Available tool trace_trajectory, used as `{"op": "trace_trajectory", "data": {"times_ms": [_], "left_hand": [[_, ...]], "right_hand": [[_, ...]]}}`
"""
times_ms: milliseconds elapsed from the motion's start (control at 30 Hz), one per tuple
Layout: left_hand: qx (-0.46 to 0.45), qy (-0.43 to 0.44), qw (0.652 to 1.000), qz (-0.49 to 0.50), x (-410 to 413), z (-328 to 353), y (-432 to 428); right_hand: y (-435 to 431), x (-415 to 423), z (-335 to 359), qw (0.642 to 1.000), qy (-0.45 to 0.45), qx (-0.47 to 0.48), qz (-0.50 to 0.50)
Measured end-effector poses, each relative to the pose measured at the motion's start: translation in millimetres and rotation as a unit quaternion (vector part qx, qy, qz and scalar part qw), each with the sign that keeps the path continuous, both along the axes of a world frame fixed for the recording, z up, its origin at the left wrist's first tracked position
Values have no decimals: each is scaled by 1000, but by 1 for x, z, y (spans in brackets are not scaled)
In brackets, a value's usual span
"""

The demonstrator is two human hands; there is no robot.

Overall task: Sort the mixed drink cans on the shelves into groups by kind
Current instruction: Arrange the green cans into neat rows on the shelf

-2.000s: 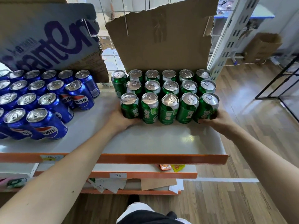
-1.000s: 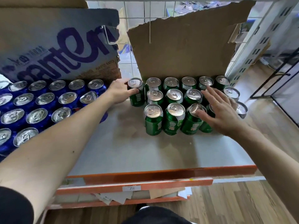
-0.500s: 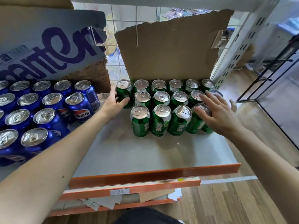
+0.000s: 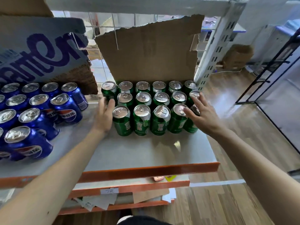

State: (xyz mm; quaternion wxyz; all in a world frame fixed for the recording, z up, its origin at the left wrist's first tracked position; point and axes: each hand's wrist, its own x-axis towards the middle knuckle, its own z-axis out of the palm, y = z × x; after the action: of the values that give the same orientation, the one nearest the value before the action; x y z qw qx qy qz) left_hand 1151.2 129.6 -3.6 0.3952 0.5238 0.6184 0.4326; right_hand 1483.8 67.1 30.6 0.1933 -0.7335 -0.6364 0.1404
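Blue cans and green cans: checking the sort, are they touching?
Apart: the head view shows bare shelf and the left hand between blue cans and green cans.

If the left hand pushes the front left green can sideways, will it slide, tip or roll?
The front left green can stands upright on a smooth shelf, so it would probably slide, not roll. Its tab looks unopened, so it is likely full and fairly heavy. The next can stands beside it, so the row would probably move together.
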Motion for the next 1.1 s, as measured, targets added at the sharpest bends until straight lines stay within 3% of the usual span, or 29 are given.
{"op": "trace_trajectory", "data": {"times_ms": [100,233,400,567,667,900,1100], "left_hand": [[-6,-46,998,-34,14,4,-18],[5,-36,999,-29,26,10,-23],[-6,76,997,-28,25,17,-26],[112,202,973,8,45,11,-64],[111,282,952,42,63,0,-71],[95,304,946,53,65,-11,-66],[75,307,948,27,60,-5,-68]], "right_hand": [[-3,4,-3,999,25,-13,18],[-4,2,-2,999,35,-12,37],[-6,7,3,997,-15,-29,64],[-9,1,-16,995,-88,10,49],[-7,-3,-27,994,-92,45,42],[-4,-1,-33,990,-105,78,50],[-7,0,-23,993,-96,43,58]]}}
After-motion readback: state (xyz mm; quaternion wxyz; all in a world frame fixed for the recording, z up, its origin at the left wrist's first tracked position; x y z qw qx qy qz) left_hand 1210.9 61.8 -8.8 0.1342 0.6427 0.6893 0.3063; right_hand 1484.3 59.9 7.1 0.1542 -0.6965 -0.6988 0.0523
